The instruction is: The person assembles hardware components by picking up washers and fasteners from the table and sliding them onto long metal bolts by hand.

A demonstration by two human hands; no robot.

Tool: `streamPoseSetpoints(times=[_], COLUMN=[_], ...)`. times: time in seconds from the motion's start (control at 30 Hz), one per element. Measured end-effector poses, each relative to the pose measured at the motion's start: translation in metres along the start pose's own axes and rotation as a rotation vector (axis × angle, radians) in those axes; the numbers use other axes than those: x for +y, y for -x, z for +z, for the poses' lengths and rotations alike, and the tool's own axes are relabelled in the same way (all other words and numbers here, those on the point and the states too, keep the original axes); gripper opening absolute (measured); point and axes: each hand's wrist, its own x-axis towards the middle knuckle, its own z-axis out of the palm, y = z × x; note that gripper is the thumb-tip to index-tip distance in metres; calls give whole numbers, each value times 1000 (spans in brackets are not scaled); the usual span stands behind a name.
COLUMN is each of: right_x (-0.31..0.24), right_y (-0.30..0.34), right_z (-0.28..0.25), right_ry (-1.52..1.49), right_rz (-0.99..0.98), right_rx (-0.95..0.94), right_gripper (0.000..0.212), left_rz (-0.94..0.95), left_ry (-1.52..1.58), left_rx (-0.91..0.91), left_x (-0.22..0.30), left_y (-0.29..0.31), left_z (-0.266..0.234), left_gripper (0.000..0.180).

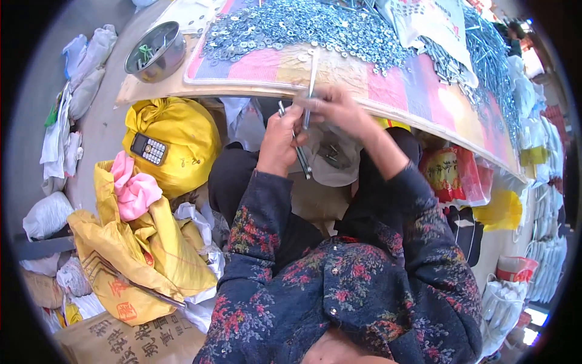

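Head view, looking down: a person in a dark, flower-patterned jacket (357, 282) sits at the near edge of a low table covered with a striped cloth (254, 68). Both hands are raised close together, just off that edge and above the lap. The left hand (277, 144) has its fingers curled around slender metal rods (304, 161), whose ends stick out above and below the grip. The right hand (341, 113) is beside it, its fingertips near the upper part of the left hand, at a narrow, pale strip (313, 70) that points up toward the table; motion blur makes it impossible to tell whether these fingers are closed on it.

Across the table spreads a broad heap of metal washers (303, 25). To its right, long bolts (492, 64) are piled near a white printed bag (431, 27); at the table's left end stands a steel bowl (159, 72). Below the hands, between the knees, is an open whitish bag (348, 174) with dark metal pieces inside. On the left, a keypad phone (149, 150) lies on a knotted yellow bag (193, 136), and a pink cloth (137, 193) rests on a crumpled yellow sack (174, 258).
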Motion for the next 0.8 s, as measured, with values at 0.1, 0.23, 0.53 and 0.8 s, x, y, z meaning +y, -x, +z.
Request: streamPoseSetpoints(times=[0.1, 0.23, 0.53, 0.8], right_x=[-15, -25, 18, 0], right_y=[10, -20, -111, -91], right_z=[-1, -12, -35, -39], right_ry=[216, 408, 1387, 901], right_rz=[16, -104, -429, -287], right_rx=[12, 39, 537, 557], right_gripper=[24, 26, 25, 28], left_rz=[-73, -80, -5, 75], left_ry=[138, 265, 234, -96], left_rx=[-86, -233, -139, 69], left_x=[1, 8, 14, 9], left_y=[3, 5, -6, -8], left_z=[-3, -12, -11, -3], left_gripper=[22, 25, 27, 22])
